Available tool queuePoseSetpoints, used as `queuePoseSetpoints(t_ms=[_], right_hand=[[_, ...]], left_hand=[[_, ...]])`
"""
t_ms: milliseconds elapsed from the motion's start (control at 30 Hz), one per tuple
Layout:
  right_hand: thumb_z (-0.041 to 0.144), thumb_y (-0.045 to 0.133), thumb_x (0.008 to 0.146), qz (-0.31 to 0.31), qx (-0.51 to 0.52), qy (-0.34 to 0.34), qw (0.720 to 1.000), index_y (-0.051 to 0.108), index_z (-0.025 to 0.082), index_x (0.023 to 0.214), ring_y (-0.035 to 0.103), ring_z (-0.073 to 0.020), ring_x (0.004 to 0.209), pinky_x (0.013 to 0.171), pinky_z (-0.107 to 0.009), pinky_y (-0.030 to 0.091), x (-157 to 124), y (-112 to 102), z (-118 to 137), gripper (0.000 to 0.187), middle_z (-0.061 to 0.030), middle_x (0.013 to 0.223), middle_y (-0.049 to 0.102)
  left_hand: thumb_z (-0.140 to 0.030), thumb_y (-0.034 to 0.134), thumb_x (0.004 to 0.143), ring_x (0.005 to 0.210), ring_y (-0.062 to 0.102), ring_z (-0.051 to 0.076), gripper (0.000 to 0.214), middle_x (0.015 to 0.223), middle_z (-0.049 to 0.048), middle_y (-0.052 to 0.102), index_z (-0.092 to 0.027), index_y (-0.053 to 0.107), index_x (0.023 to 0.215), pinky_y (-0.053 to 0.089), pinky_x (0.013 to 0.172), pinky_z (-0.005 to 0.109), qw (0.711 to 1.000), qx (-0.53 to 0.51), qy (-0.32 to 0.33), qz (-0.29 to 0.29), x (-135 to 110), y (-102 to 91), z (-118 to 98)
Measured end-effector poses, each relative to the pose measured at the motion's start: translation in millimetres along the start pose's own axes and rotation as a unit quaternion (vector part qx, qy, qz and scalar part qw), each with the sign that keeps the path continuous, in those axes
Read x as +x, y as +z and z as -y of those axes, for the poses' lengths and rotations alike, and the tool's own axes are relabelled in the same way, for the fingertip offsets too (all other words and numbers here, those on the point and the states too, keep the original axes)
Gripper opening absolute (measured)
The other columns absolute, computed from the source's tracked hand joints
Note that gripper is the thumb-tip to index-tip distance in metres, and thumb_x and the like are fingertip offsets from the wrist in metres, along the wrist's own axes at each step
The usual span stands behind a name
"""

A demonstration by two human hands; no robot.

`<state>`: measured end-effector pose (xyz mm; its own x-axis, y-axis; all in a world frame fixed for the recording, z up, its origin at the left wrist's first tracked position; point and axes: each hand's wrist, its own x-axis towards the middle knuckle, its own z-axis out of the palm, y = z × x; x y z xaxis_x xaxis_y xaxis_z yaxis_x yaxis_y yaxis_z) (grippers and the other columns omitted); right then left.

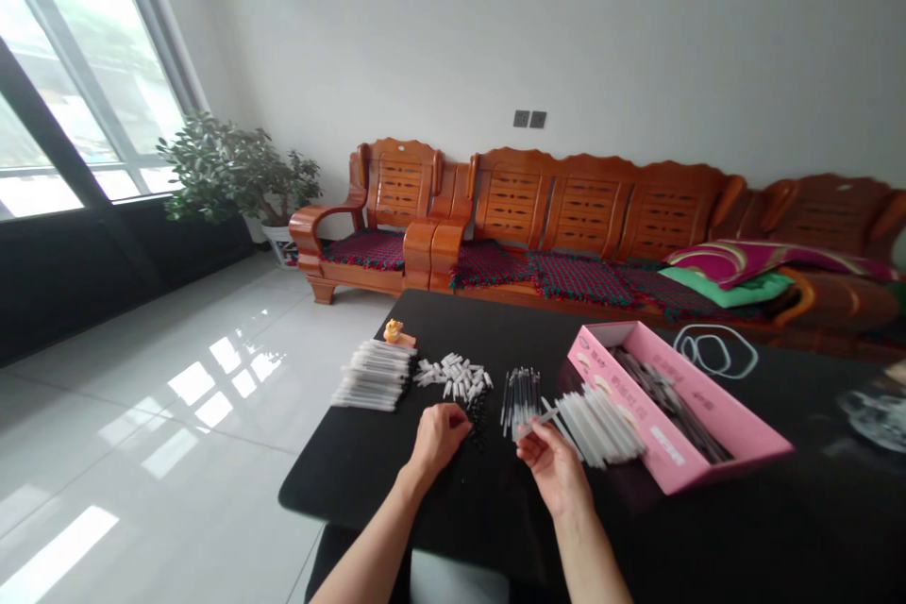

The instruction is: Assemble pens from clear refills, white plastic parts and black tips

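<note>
My right hand (556, 467) pinches a thin translucent pen barrel (544, 417) between thumb and fingertips, over the near end of a bundle of dark pen refills (522, 392). To its right lies a stack of whitish translucent pen barrels (598, 427). My left hand (439, 434) is closed at the fingertips beside a pile of small black pieces (478, 423); whatever is in its fingers is hidden. Behind that hand sits a heap of short white pieces (457, 376). A stack of white pens or tubes (375, 376) lies at the table's left edge.
An open pink box (679, 429) holding dark sticks stands on the right of the black table (368, 481). Behind it lies a pale loop of cord (714, 354). A small orange figurine (394, 330) sits at the far left corner. A wooden sofa (513, 208) lines the wall.
</note>
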<state>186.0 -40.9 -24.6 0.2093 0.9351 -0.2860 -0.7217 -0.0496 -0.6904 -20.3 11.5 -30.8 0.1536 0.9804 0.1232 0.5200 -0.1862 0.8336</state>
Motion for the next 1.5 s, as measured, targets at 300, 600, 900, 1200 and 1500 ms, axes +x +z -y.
queuePoseSetpoints(t_ms=[300, 600, 900, 1200, 1500], right_hand=[[0.015, 0.085, 0.057, 0.003, -0.013, 0.006, 1.000, 0.070, 0.013, 0.079, 0.070, -0.0184, 0.055, 0.047, -0.025, 0.058, -0.8, 7.9, -1.7, 0.027, -0.0071, 0.068, 0.075], [0.016, 0.086, 0.056, -0.001, -0.011, 0.005, 1.000, 0.069, 0.012, 0.078, 0.070, -0.0185, 0.054, 0.047, -0.024, 0.058, -0.4, 10.9, -2.4, 0.028, -0.0081, 0.068, 0.075], [0.023, 0.088, 0.058, 0.015, -0.046, -0.065, 0.997, 0.065, 0.015, 0.082, 0.072, -0.0208, 0.060, 0.052, -0.027, 0.059, -10.7, 40.5, 3.4, 0.035, -0.0060, 0.071, 0.076], [0.030, 0.085, 0.064, 0.029, -0.106, -0.121, 0.987, 0.062, 0.014, 0.087, 0.072, -0.0206, 0.059, 0.053, -0.026, 0.058, -12.0, 63.1, -0.9, 0.037, -0.0081, 0.074, 0.076], [0.032, 0.087, 0.058, 0.012, -0.124, -0.127, 0.984, 0.062, 0.015, 0.086, 0.071, -0.0207, 0.056, 0.051, -0.027, 0.058, -12.1, 65.0, -1.8, 0.042, -0.0056, 0.070, 0.075]], left_hand=[[-0.020, 0.065, 0.077, 0.074, 0.060, 0.019, 0.005, 0.076, 0.0054, 0.068, -0.019, 0.070, 0.075, 0.037, 0.067, 0.026, 0.991, 0.131, -0.002, 0.017, -5.7, 19.0, -5.5], [-0.019, 0.066, 0.077, 0.077, 0.062, 0.019, 0.003, 0.077, 0.0061, 0.066, -0.017, 0.066, 0.075, 0.041, 0.073, 0.027, 0.998, 0.059, -0.006, 0.008, -5.3, 20.2, 1.4], [-0.038, 0.083, 0.064, 0.059, 0.062, 0.010, 0.037, 0.070, 0.0067, 0.068, -0.010, 0.065, 0.078, 0.049, 0.059, 0.020, 0.846, -0.507, -0.141, 0.086, -7.6, -1.5, -12.5], [-0.030, 0.086, 0.063, 0.064, 0.065, 0.011, 0.035, 0.071, 0.0070, 0.068, -0.007, 0.068, 0.083, 0.053, 0.065, 0.021, 0.809, -0.563, -0.136, 0.100, -11.8, -4.1, -28.7], [-0.029, 0.085, 0.065, 0.061, 0.064, 0.010, 0.031, 0.069, 0.0069, 0.068, -0.008, 0.067, 0.080, 0.052, 0.062, 0.020, 0.814, -0.560, -0.125, 0.091, -13.3, -6.1, -35.3]])
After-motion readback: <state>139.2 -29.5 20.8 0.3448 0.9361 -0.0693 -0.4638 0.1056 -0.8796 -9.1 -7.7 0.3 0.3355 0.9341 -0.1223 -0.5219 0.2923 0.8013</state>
